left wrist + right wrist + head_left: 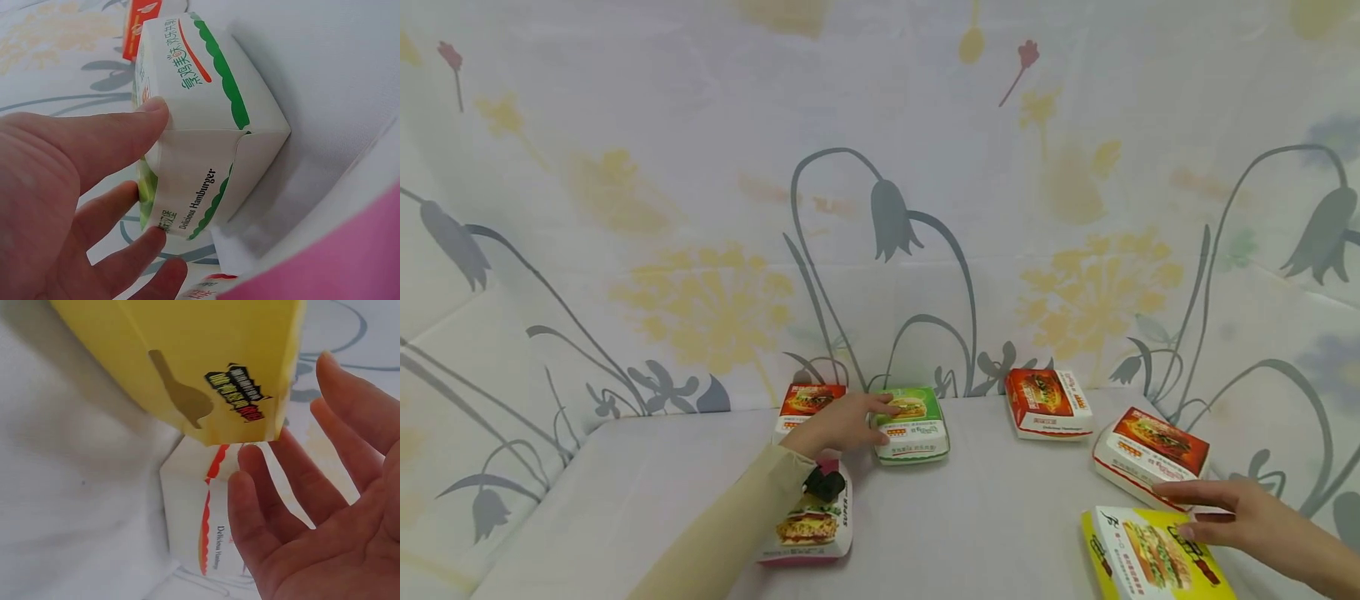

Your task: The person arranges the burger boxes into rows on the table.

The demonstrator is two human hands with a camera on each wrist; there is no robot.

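A green-and-white hamburger box (917,442) sits at the back, near the middle. My left hand (842,423) reaches to its left edge, with the thumb and loosely spread fingers touching or very near the carton. The wrist view shows the thumb (119,134) against the box's edge. At front right lies a yellow hamburger box (1150,550). Over its right side is my right hand (1243,517), fingers spread and nothing held; whether it touches the box is unclear. A red-and-white hamburger box (1150,454) lies just beyond these fingers.
Another red-and-white box (1048,404) stands at the back right. One more red box (805,402) is partly hidden behind my left hand. A pink-and-white box (812,533) lies under my left wrist. Floral cloth (880,292) hangs behind the white tabletop (985,517).
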